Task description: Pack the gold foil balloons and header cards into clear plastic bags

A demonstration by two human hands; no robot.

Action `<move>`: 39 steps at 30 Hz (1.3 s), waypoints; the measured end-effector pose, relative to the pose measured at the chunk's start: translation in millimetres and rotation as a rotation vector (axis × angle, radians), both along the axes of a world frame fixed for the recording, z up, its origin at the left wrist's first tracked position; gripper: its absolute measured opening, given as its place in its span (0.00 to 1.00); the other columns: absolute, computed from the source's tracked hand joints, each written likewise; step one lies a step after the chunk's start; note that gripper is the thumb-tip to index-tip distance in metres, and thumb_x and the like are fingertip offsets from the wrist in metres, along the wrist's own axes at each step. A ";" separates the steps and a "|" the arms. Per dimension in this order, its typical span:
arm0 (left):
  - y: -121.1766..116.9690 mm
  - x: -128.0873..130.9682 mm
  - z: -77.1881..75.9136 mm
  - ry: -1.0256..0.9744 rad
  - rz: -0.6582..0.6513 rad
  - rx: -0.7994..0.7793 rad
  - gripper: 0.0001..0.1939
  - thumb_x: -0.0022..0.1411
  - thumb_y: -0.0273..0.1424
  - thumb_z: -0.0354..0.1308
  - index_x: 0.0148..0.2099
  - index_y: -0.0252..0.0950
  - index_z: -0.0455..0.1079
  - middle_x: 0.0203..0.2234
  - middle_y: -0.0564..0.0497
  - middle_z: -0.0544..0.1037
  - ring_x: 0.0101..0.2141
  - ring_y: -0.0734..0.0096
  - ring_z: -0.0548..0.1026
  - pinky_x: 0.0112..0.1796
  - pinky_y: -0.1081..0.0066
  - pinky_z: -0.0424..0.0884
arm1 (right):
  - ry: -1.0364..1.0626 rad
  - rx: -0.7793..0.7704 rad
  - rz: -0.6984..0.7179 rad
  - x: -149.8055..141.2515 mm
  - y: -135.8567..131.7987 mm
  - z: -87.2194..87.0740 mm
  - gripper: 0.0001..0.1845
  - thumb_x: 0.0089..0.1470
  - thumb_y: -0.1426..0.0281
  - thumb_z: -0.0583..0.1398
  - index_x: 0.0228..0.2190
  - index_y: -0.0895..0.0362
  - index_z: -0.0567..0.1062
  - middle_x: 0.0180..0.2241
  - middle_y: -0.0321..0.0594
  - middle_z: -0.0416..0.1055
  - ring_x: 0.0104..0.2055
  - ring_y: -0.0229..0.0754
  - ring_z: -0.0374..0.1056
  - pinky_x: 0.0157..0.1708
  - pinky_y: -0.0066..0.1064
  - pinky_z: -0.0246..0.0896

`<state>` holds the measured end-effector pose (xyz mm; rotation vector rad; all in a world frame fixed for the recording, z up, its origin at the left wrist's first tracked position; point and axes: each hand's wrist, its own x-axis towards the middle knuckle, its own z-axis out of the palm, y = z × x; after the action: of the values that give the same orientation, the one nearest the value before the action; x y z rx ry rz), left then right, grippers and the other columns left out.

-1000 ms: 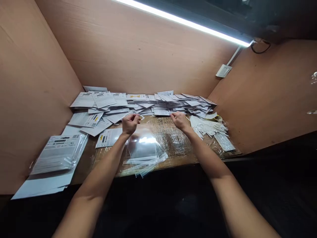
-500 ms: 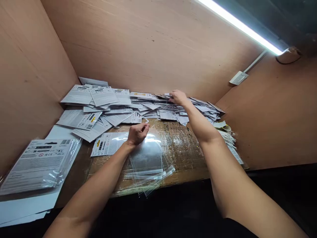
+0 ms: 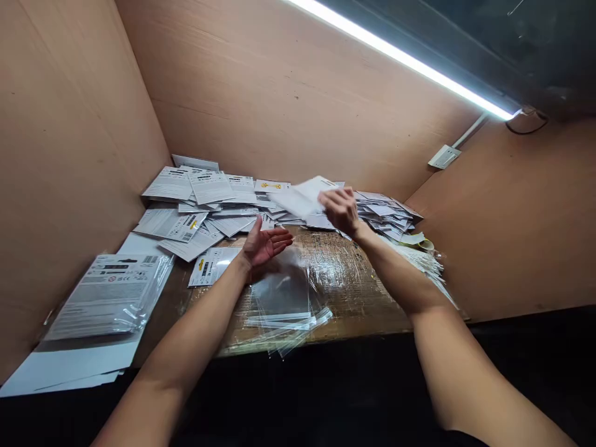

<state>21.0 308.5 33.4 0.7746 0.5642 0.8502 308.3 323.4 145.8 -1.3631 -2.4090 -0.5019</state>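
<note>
My right hand [image 3: 341, 208] grips a white printed card [image 3: 305, 195], blurred by motion, above the heap at the back. Palm turned up and fingers spread, my left hand [image 3: 266, 244] holds nothing. Beneath it lie several clear plastic bags [image 3: 282, 295], fanned out toward the table's front edge. A card with a yellow mark [image 3: 212, 267] rests just left of that hand. Loose printed cards [image 3: 209, 186] are heaped along the back wall, and more of them [image 3: 384, 211] lie behind my right wrist.
A stack of cards in clear bags [image 3: 109, 292] sits at the left on white sheets [image 3: 84, 363]. Thin white strips [image 3: 426, 261] and a tape roll [image 3: 424, 243] lie at the right. Wooden panels enclose the taped cardboard surface [image 3: 354, 292]. A lit tube [image 3: 410, 59] runs overhead.
My right hand has lifted a card from the back heap and brought it forward. My left hand has opened from a closed fist, its palm now up.
</note>
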 end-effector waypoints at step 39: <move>-30.1 36.7 -8.8 -0.066 0.309 -0.014 0.36 0.43 0.23 0.79 0.56 0.33 0.77 0.45 0.41 0.87 0.45 0.47 0.86 0.54 0.48 0.81 | 1.886 -0.768 0.081 -25.3 -55.2 -111.5 0.27 0.45 0.58 0.78 0.43 0.53 0.76 0.39 0.37 0.83 0.34 0.42 0.76 0.32 0.31 0.74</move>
<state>57.7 278.4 24.7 0.6525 0.6399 1.1513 283.0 268.3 34.3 -0.9566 -0.8951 1.2986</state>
